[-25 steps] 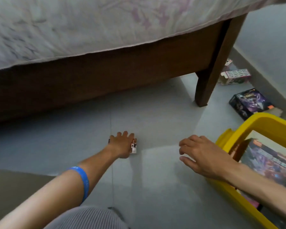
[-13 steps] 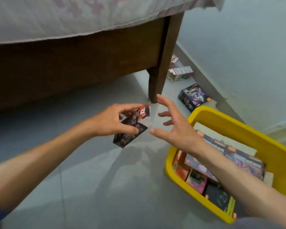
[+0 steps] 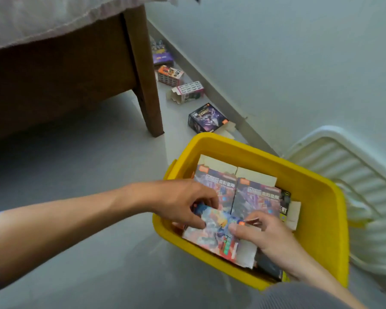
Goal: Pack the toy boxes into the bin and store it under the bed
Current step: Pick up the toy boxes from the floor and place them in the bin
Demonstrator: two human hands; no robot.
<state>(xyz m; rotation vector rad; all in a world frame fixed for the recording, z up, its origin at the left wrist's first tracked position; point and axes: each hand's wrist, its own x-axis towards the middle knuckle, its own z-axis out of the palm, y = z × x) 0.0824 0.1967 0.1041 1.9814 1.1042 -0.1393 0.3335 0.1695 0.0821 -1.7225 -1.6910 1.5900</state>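
Note:
A yellow bin (image 3: 321,210) stands on the grey floor at the lower right, holding several flat toy boxes. Both hands are over its near left corner, holding a colourful toy box (image 3: 216,233) low inside the bin. My left hand (image 3: 187,201) pinches the box's far left edge and my right hand (image 3: 261,233) pinches its right edge. Two matching purple boxes (image 3: 245,192) lie side by side deeper in the bin. On the floor beyond, a dark purple box (image 3: 206,118) lies by the wall.
The wooden bed frame and its leg (image 3: 147,85) rise at the upper left under a pale sheet. More toy boxes (image 3: 188,91) lie along the skirting behind the leg. A white ribbed lid (image 3: 354,175) leans on the wall to the bin's right.
My left hand lifted the small box off the floor and carried it right; my right hand joined it. Both now hold the box inside the bin, and the view has swung right.

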